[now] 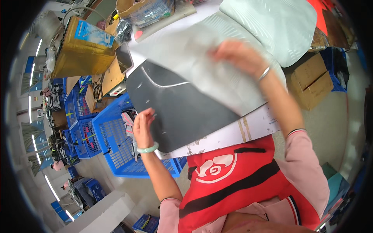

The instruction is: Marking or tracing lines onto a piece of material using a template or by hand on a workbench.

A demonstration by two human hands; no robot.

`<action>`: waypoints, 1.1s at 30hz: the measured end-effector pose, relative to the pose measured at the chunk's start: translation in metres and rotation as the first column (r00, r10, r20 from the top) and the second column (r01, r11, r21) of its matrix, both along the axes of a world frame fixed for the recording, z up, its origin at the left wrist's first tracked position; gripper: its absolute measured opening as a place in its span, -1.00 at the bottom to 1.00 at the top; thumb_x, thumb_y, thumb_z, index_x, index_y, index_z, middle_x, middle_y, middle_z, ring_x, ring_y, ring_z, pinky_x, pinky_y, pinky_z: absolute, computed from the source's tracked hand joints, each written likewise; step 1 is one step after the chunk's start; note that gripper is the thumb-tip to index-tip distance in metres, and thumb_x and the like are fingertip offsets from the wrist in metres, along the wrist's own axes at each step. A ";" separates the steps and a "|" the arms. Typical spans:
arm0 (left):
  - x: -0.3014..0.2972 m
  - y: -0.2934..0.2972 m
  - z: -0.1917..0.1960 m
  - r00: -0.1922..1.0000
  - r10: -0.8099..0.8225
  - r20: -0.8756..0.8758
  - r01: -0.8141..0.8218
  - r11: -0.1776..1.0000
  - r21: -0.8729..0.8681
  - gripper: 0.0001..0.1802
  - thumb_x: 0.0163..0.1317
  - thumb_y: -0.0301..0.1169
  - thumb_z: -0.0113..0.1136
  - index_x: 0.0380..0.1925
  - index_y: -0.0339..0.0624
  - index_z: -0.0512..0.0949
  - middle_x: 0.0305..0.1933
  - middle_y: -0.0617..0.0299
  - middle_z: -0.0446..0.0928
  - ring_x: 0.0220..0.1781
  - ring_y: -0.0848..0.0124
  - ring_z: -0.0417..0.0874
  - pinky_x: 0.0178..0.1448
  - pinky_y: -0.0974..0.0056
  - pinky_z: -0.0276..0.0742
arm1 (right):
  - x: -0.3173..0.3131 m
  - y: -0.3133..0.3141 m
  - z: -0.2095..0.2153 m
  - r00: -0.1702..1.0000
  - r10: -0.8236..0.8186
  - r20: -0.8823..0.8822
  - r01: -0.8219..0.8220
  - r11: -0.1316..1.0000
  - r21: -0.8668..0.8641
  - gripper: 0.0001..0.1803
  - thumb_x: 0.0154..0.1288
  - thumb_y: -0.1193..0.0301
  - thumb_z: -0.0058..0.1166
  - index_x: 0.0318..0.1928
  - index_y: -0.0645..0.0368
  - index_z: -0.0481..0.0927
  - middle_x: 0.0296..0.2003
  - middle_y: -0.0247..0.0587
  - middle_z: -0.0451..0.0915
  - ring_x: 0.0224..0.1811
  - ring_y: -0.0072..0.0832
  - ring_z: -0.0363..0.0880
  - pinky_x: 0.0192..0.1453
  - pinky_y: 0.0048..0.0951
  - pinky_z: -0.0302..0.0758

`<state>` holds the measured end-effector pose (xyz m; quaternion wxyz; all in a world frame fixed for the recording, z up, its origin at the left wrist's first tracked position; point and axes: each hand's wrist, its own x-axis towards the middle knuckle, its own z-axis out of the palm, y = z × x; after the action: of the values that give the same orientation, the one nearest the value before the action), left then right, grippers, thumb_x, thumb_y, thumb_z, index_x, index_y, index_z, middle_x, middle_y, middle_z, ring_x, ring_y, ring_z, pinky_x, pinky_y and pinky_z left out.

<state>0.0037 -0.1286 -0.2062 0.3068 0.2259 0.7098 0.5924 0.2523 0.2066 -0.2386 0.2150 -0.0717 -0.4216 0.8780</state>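
Observation:
A dark grey sheet (175, 112) lies on a white board on the table. Pale, thin white marks and one curved light line show on it. Across its right part extends a pale grey, semi-see-through sheet (248, 93), blurred around its middle. My right hand (239, 56), with a bracelet at the wrist, is over this pale sheet; motion smears its fingers, so its hold is unclear. At the dark sheet's left edge is my left hand (143, 126), fingers curled and pressed together, wearing a pale green bangle. What it pinches, if anything, is too small to make out.
Another pale patterned sheet (279, 31) hangs at the far right edge. A phone (124, 58) lies by a yellow-brown box (83, 50) on the left. A blue plastic basket (120, 159) stands below the table's left side, and a cardboard carton (311, 79) rests on the right.

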 end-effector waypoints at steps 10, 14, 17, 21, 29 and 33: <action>-0.038 -0.072 -0.068 0.909 0.069 -0.411 -0.231 0.904 -0.360 -0.39 0.31 -0.34 0.16 0.32 -0.26 0.24 0.20 -0.06 0.43 0.21 0.27 0.46 0.27 0.25 0.33 | 0.319 0.281 0.079 -0.139 -0.978 0.154 0.984 -0.119 0.135 -0.71 0.32 0.52 0.06 0.02 0.36 0.54 0.03 0.07 0.51 0.13 -0.15 0.44 0.25 -0.19 0.48; -0.031 -0.058 -0.062 0.911 0.079 -0.404 -0.221 0.922 -0.318 -0.41 0.32 -0.36 0.16 0.30 -0.29 0.26 0.17 -0.02 0.46 0.16 0.30 0.49 0.22 0.28 0.37 | 0.353 0.237 0.048 0.038 -0.999 0.009 0.998 0.039 0.041 -0.79 0.29 0.50 0.12 -0.09 0.31 0.56 -0.08 -0.03 0.57 -0.04 -0.27 0.56 0.10 -0.33 0.56; -0.031 -0.059 -0.061 0.891 0.076 -0.448 -0.249 0.907 -0.340 -0.47 0.32 -0.35 0.16 0.25 -0.30 0.34 0.13 0.01 0.49 0.11 0.33 0.52 0.18 0.31 0.38 | 0.287 0.132 0.026 0.405 -0.909 0.099 0.894 0.416 0.164 -0.83 0.35 0.41 0.07 -0.18 0.27 0.55 -0.25 -0.20 0.64 -0.25 -0.49 0.63 -0.05 -0.46 0.61; -0.038 -0.065 -0.070 0.880 0.075 -0.470 -0.241 0.921 -0.305 -0.50 0.32 -0.34 0.17 0.21 -0.31 0.38 0.10 0.03 0.52 0.08 0.36 0.53 0.16 0.32 0.40 | 0.235 -0.008 0.016 0.538 -0.695 0.476 0.631 0.707 0.319 -0.92 0.35 0.39 0.08 -0.26 0.10 0.51 -0.25 -0.24 0.66 -0.38 -0.64 0.61 -0.23 -0.56 0.61; -0.043 -0.070 -0.079 0.855 0.103 -0.508 -0.254 0.938 -0.236 -0.54 0.31 -0.30 0.18 0.14 -0.31 0.46 0.06 0.08 0.55 0.02 0.37 0.54 0.10 0.32 0.43 | 0.156 -0.072 0.002 0.463 -0.747 0.477 0.223 0.619 0.753 -0.88 0.28 0.43 0.12 -0.34 0.21 0.51 -0.01 -0.18 0.57 -0.26 -0.72 0.43 -0.14 -0.60 0.43; -0.033 -0.066 -0.071 0.830 0.090 -0.550 -0.260 0.935 -0.240 -0.54 0.31 -0.29 0.18 0.13 -0.31 0.47 0.04 0.10 0.56 0.00 0.40 0.53 0.06 0.34 0.44 | 0.133 -0.064 -0.003 0.371 -0.738 0.563 0.164 0.649 0.743 -0.88 0.27 0.43 0.13 -0.34 0.24 0.54 -0.21 -0.31 0.60 -0.32 -0.72 0.42 -0.19 -0.62 0.42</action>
<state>-0.0289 -0.1942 -0.2776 0.0736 0.2636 0.8671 0.4162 0.3855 0.1429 -0.2419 0.2426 -0.5340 -0.6707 0.4541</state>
